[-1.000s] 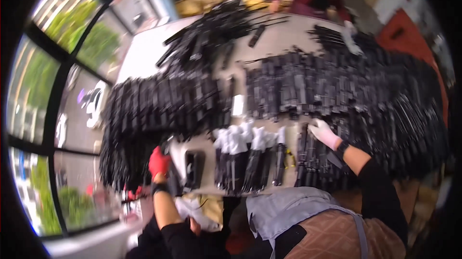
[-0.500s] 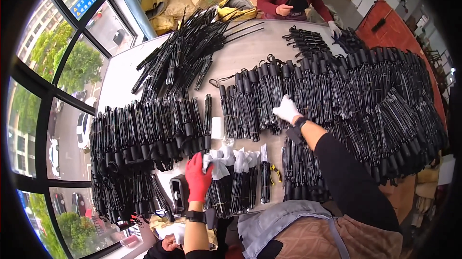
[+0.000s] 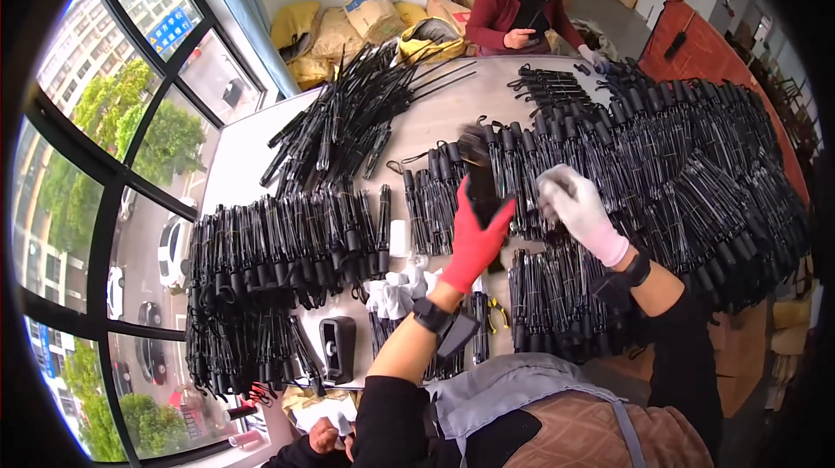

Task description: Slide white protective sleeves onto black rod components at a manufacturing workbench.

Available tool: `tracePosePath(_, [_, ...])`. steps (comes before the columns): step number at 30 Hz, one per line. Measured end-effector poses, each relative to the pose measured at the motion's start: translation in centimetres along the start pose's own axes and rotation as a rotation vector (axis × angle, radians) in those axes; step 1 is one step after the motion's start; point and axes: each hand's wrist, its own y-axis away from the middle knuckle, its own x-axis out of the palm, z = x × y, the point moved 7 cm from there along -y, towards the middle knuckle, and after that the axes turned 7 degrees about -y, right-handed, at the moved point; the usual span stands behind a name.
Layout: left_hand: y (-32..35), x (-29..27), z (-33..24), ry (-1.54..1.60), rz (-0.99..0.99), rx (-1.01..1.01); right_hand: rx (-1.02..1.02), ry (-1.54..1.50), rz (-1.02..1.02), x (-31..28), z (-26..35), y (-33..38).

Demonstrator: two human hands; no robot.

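My left hand (image 3: 477,237), in a red glove, is raised over the middle of the table, its thumb and fingers around a dark folded umbrella frame (image 3: 481,179). The upper end of that frame is smeared by motion. Just to the right hovers my right hand (image 3: 584,214) in a white glove. Its fingers look curled, but their tips are blurred, and I cannot see whether anything is in them. Beneath both hands lie rows of black folded umbrella frames (image 3: 557,290), handles side by side.
More frames (image 3: 278,237) fill the left side, with a loose pile (image 3: 335,124) behind. Near me are white-topped frames (image 3: 396,294), yellow-handled pliers (image 3: 498,313), a black box-shaped device (image 3: 337,351) and a white cylinder (image 3: 399,238). A person (image 3: 526,11) works opposite; another person's hand (image 3: 323,435) shows lower left.
My left hand has left the white-topped frames, moving right and away from me, and now holds a dark frame. My right hand has lifted off the rows and shifted right.
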Motion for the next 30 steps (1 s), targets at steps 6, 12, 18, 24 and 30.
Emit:
tracePosePath(6, [3.3,-0.1,1.5,0.492,0.211,-0.111,-0.664,0.613,0.081,5.9,6.8,2.2])
tracePosePath(12, [5.0,-3.9,1.9,0.298,0.082,0.064,-0.616,0.456,0.094,9.7,5.0,1.4])
tracePosePath(18, [5.5,-5.2,4.8,0.195,0.033,0.063,-0.714,0.541,0.045,11.7,2.1,2.2])
tracePosePath(24, [6.5,-5.6,5.1,0.072,-0.164,0.134,-0.709,0.497,0.115,12.3,-0.7,2.9])
tracePosePath(30, [7.0,-3.8,4.6,0.090,-0.028,-0.039,-0.616,0.262,0.011,10.9,0.4,2.7])
